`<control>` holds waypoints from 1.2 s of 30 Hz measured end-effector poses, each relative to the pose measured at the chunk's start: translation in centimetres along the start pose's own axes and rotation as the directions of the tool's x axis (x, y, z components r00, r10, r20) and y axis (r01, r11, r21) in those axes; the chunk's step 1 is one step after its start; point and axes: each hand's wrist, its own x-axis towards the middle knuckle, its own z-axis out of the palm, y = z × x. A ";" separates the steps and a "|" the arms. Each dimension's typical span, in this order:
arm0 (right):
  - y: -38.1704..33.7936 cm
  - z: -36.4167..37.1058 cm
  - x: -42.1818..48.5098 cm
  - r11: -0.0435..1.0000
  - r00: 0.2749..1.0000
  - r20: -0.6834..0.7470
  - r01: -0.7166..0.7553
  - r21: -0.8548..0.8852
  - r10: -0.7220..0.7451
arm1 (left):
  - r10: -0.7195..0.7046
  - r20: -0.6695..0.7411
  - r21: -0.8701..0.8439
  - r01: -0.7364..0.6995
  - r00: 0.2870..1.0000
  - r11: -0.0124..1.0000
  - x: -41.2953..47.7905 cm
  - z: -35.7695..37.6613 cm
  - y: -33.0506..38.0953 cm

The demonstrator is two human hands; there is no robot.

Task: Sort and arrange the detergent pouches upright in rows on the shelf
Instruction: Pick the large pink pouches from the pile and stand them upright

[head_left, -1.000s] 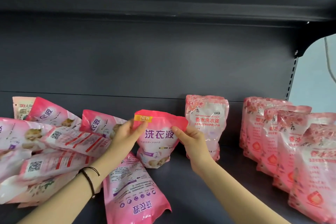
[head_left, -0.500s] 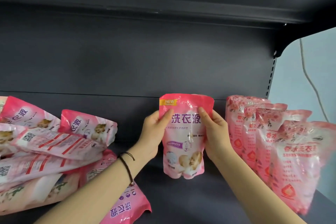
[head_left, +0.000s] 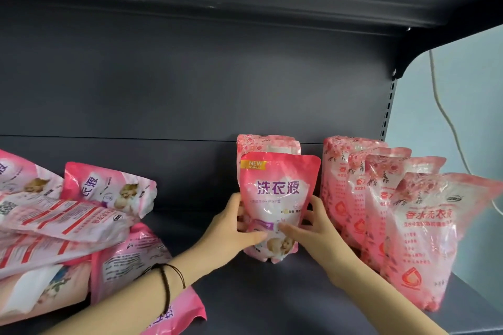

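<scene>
A bright pink pouch [head_left: 279, 193] with purple lettering and a yellow "NEW" tag stands upright on the dark shelf [head_left: 272, 294], directly in front of a pale floral pouch [head_left: 268, 144]. My left hand [head_left: 236, 228] grips its lower left side and my right hand [head_left: 310, 228] its lower right side. To the right, a row of several pale floral pouches [head_left: 419, 239] stands upright. At the left, a loose pile of pink pouches [head_left: 68, 220] lies flat and tilted.
The dark back panel [head_left: 190, 90] closes the shelf behind, and an upper shelf overhangs. One pink pouch [head_left: 136, 258] lies flat by my left forearm. A white cable [head_left: 446, 117] hangs on the pale wall at the right.
Both hands slid from the pouch's top edges down to its lower sides, and the pouch went down to stand on the shelf in front of the floral pouch.
</scene>
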 end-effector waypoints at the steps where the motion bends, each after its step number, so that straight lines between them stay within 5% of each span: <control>1: 0.2 0.1 -0.2 0.999 1.000 0.010 0.000 -0.048 0.001 | 0.002 0.003 0.018 -0.002 1.000 1.000 -0.1 0.2 -0.4; 13: 0.4 0.1 1.4 0.961 0.997 -0.049 0.051 -0.271 -0.067 | -0.018 -0.041 0.115 0.023 0.999 0.993 1.3 1.2 -1.1; 15: -0.2 -0.6 1.3 0.894 0.999 -0.016 0.039 -0.447 -0.051 | -0.078 0.004 0.159 0.076 0.997 0.984 1.0 0.6 -0.8; 17: -1.0 -1.5 1.0 0.709 0.999 0.033 0.027 -0.705 -0.005 | -0.111 0.031 0.287 0.098 0.993 0.953 0.2 -0.5 -0.4; 19: -1.6 -2.1 0.5 0.435 0.997 0.077 0.063 -0.898 0.015 | -0.097 0.055 0.521 0.055 0.994 0.852 -1.2 -2.0 0.2; 21: -2.2 -2.3 -0.1 0.276 0.993 0.119 0.115 -0.954 -0.001 | -0.047 0.120 0.751 -0.059 0.992 0.658 -2.9 -4.0 1.0; 24: -3.4 -1.9 -0.9 0.214 0.975 0.219 0.209 -0.954 0.025 | 0.044 0.198 0.912 -0.200 0.979 0.359 -5.6 -6.6 2.2; 27: -4.6 -0.4 -1.6 0.127 0.942 0.329 0.319 -0.939 0.070 | 0.097 0.226 0.954 -0.240 0.969 0.178 -8.3 -9.3 3.0; 34: -7.0 5.3 -3.4 0.045 0.852 0.514 0.512 -0.858 0.103 | 0.197 0.359 0.933 -0.354 0.912 -0.063 -14.1 -15.6 3.4; 36: -7.2 7.5 -4.1 0.053 0.842 0.532 0.529 -0.847 0.097 | 0.197 0.396 0.918 -0.394 0.897 -0.053 -15.5 -16.7 2.5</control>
